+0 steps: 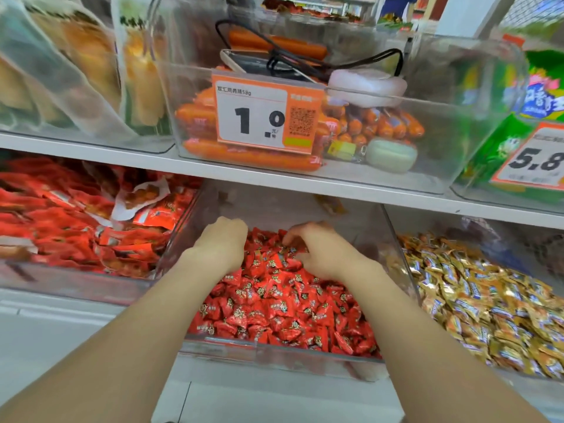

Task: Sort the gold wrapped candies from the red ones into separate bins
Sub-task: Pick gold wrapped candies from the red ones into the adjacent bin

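Clear middle bin (274,354) on the lower shelf, heaped with red candies (283,309). Both arms reach in. Left grip (224,242) at the bin's back left, knuckles up, fingers curled down into the heap; cannot tell whether it holds anything. Right grip (317,251) at the bin's back right, fingertips curled onto the candies; hold likewise unclear. Gold candies (476,303) fill the bin just right of the middle bin, red snack packets (76,221) the one just left. Price tag (265,112) above it.
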{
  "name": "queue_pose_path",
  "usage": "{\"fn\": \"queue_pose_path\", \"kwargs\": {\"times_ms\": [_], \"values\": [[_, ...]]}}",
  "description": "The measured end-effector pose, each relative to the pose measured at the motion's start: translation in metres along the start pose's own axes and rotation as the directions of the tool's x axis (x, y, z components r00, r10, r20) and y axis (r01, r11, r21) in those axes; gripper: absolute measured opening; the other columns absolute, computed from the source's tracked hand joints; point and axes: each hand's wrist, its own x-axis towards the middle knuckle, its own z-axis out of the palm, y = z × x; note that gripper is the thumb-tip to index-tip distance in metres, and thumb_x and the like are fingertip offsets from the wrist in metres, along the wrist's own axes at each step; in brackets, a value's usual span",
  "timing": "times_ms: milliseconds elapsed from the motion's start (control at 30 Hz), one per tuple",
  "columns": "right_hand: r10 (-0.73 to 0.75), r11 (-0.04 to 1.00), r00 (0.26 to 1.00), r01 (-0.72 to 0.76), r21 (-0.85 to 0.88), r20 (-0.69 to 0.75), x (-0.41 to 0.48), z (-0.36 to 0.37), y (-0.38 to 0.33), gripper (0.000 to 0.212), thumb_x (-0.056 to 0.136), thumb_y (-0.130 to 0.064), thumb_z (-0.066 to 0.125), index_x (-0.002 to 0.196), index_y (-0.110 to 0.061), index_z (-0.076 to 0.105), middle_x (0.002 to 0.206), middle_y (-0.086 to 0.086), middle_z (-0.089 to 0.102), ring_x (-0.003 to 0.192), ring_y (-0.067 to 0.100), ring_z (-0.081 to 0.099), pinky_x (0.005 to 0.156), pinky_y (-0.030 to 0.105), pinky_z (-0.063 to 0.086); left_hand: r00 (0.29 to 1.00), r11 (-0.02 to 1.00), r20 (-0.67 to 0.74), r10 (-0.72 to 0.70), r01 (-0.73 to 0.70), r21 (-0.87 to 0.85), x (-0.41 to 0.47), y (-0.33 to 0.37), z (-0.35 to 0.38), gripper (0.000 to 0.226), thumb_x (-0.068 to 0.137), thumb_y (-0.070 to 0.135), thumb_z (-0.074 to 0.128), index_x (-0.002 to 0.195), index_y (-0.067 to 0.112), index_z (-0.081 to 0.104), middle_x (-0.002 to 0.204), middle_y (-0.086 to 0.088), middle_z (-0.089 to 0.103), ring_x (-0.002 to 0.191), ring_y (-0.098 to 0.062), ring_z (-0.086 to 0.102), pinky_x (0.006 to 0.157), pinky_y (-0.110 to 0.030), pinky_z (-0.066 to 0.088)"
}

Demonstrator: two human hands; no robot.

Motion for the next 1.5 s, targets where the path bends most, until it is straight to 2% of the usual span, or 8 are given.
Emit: {"fn": "queue_pose_path", "kwargs": {"times_ms": [133, 267, 567, 933, 1067, 1167, 1300, 1500], "values": [[0.044, 0.967, 0.997, -0.057, 0.249, 0.057, 0.002, -0.004, -0.017, 0.034, 0.099, -0.005, 0.047, 0.113, -0.020, 0.074, 0.101, -0.006, 0.079, 0.089, 0.004, 0.070, 0.078, 0.016, 0.054, 0.985, 0.985, -0.131, 0.108, -0.124, -0.120, 0.005, -0.002, -0.002, 0.017, 0.089, 0.004, 0.058, 0.104, 0.011, 0.060, 0.114, -0.018, 0.062, 0.108, -0.042, 0.065, 0.091, -0.047, 0.056], [0.071, 0.978, 0.997, -0.074, 0.192, 0.023, 0.000, -0.011, -0.016, 0.019, 0.095, -0.012, 0.057, 0.099, -0.018, 0.074, 0.057, -0.013, 0.070, 0.055, -0.002, 0.065, 0.051, 0.008, 0.042, 0.961, 0.930, -0.142, 0.238, -0.268, -0.252, 0.005, 0.008, -0.004, 0.017, 0.092, 0.020, 0.047, 0.101, 0.019, 0.061, 0.103, -0.008, 0.057, 0.100, -0.035, 0.063, 0.091, -0.043, 0.053], [-0.047, 0.997, 0.998, 0.044, 0.068, 0.042, -0.001, 0.007, -0.015, 0.029, 0.085, -0.012, 0.077, 0.108, -0.029, 0.071, 0.106, -0.008, 0.068, 0.099, 0.010, 0.060, 0.087, 0.024, 0.047, 0.946, 0.936, -0.008, 0.325, -0.323, -0.140, 0.018, 0.000, 0.010, 0.021, 0.100, 0.024, 0.066, 0.121, 0.023, 0.070, 0.113, -0.004, 0.054, 0.105, -0.030, 0.065, 0.095, -0.046, 0.054], [0.050, 0.996, 0.991, -0.059, 0.062, 0.128, 0.012, 0.009, -0.018, 0.027, 0.083, -0.008, 0.068, 0.099, -0.030, 0.065, 0.086, -0.015, 0.068, 0.089, 0.009, 0.065, 0.090, 0.031, 0.056, 0.928, 0.938, 0.137, 0.346, -0.345, -0.028, 0.031, -0.004, 0.018, 0.034, 0.088, 0.025, 0.072, 0.121, 0.030, 0.070, 0.124, 0.000, 0.062, 0.115, -0.027, 0.063, 0.097, -0.046, 0.055], [0.093, 0.991, 0.993, -0.100, 0.094, 0.076, 0.011, -0.005, -0.009, 0.022, 0.092, -0.015, 0.067, 0.107, -0.029, 0.075, 0.085, -0.019, 0.060, 0.089, 0.009, 0.063, 0.075, 0.017, 0.048, 0.934, 0.941, 0.120, 0.337, -0.336, -0.030, 0.034, -0.002, 0.020, 0.022, 0.091, 0.035, 0.062, 0.077, 0.020, 0.054, 0.082, 0.001, 0.058, 0.085, -0.027, 0.062, 0.079, -0.044, 0.056], [0.129, 0.974, 0.989, -0.139, 0.178, 0.066, 0.003, -0.020, -0.008, 0.023, 0.093, -0.010, 0.068, 0.108, -0.022, 0.081, 0.081, -0.019, 0.060, 0.075, 0.001, 0.060, 0.056, 0.003, 0.036, 0.939, 0.944, 0.099, 0.328, -0.323, -0.062, 0.036, -0.003, 0.019, 0.025, 0.092, 0.037, 0.059, 0.078, 0.017, 0.056, 0.081, -0.002, 0.060, 0.083, -0.028, 0.062, 0.079, -0.045, 0.057], [0.217, 0.920, 0.969, -0.242, 0.309, 0.115, -0.011, -0.036, -0.011, 0.024, 0.090, -0.005, 0.065, 0.100, -0.018, 0.082, 0.051, -0.018, 0.062, 0.042, -0.008, 0.052, 0.043, 0.010, 0.036, 0.944, 0.934, 0.020, 0.330, -0.323, -0.155, 0.038, -0.005, 0.013, 0.028, 0.096, 0.045, 0.059, 0.106, 0.020, 0.067, 0.111, -0.005, 0.070, 0.107, -0.029, 0.064, 0.089, -0.037, 0.053], [0.278, 0.902, 0.937, -0.330, 0.278, 0.209, -0.028, -0.045, -0.021, 0.031, 0.094, -0.008, 0.054, 0.115, -0.019, 0.075, 0.078, 0.002, 0.075, 0.060, 0.009, 0.068, 0.057, 0.024, 0.054, 0.966, 0.885, -0.150, 0.210, -0.253, -0.390, 0.024, 0.003, -0.004, 0.035, 0.079, 0.054, 0.062, 0.078, 0.019, 0.061, 0.077, -0.004, 0.064, 0.074, -0.020, 0.062, 0.069, -0.037, 0.054]]}}
